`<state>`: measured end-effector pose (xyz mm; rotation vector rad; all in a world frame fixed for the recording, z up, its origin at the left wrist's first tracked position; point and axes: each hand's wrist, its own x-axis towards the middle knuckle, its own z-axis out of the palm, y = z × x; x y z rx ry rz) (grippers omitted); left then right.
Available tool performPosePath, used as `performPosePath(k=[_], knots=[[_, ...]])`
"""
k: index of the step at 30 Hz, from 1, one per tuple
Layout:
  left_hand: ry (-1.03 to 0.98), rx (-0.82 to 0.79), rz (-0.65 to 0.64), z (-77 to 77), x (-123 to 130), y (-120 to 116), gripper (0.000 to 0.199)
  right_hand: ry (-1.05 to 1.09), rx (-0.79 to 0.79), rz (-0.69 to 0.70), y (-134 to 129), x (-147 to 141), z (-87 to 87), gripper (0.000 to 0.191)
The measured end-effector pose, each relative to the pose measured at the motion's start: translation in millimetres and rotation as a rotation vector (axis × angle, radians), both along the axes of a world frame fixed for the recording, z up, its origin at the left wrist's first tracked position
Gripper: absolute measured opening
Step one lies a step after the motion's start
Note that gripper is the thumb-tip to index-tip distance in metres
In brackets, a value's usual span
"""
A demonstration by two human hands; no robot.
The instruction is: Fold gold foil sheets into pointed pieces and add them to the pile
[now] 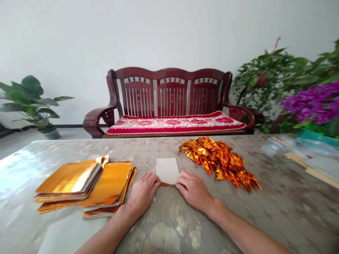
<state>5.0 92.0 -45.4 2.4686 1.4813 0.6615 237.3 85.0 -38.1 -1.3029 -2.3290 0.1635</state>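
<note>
A small sheet of foil paper (167,168) lies on the table, pale side up, with a thin gold edge showing along its near side. My left hand (145,188) pinches its near left corner, and my right hand (192,188) pinches the near right corner. Both sets of fingers are closed on the paper, and the fingertips are partly hidden. Left of my left hand lie two stacks of gold foil sheets (70,178) (109,181). Beyond my right hand is a heap of folded gold foil pieces (219,158) with pointed ends.
The table (169,233) has a patterned, glossy cover. A pale sheet (69,233) lies at the near left. Plastic wrapping (286,143) and flat packets (317,167) lie at the right. Behind stand a wooden bench (172,91), a potted plant (34,98) and purple flowers (315,102).
</note>
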Motion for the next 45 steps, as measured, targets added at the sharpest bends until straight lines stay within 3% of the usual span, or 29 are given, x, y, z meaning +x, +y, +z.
performPosePath(k=[5, 7, 14, 27, 37, 45], knots=[[-0.017, -0.056, 0.013, 2.3, 3.1, -13.9, 0.017, -0.104, -0.179, 0.073, -2.9, 6.6, 17.7, 0.018], [-0.029, -0.084, 0.029, 3.1, 4.5, -17.9, 0.017, -0.111, -0.197, 0.026, -5.7, 7.5, 19.3, 0.02], [-0.014, -0.131, 0.065, 7.4, 6.4, -19.3, 0.019, 0.049, -0.254, -0.129, -8.4, 5.5, 1.3, 0.019], [0.094, -0.113, 0.128, 9.5, 3.5, -15.6, 0.021, 0.007, -0.185, -0.158, -15.1, 9.5, 3.5, 0.014], [0.17, -0.125, 0.149, 11.1, 5.8, -15.2, 0.027, -0.071, -0.173, -0.229, -16.0, 5.5, 5.4, 0.022], [0.14, -0.131, 0.129, 13.7, 5.1, -15.8, 0.027, -0.076, -0.183, -0.29, -17.0, 3.8, 4.9, 0.016]])
